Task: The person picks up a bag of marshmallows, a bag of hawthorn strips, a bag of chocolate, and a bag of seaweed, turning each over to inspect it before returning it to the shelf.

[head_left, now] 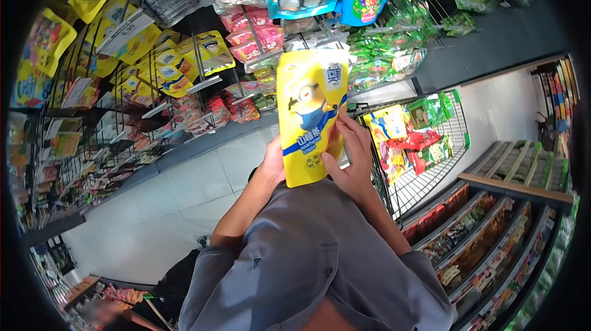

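Note:
A yellow snack pouch (311, 115) with a cartoon minion and the words "Hawthorn Strips" is held upright in front of my chest. My left hand (273, 160) grips its left edge, with most of the fingers hidden behind the pouch. On the right edge, my right hand (352, 157) is closed, its thumb lying on the lower front and its fingers along the side. Just beyond the right hand stands a wire shopping cart (425, 189) with several colourful snack bags (414, 140) inside.
Hanging racks of snack bags (169, 72) run along the far side, with price tags (125, 32) sticking out. At the lower right is a tiered shelf (477, 238) of packaged goods. Another person (175, 282) is at the lower left. Pale floor tiles (178, 186) show between.

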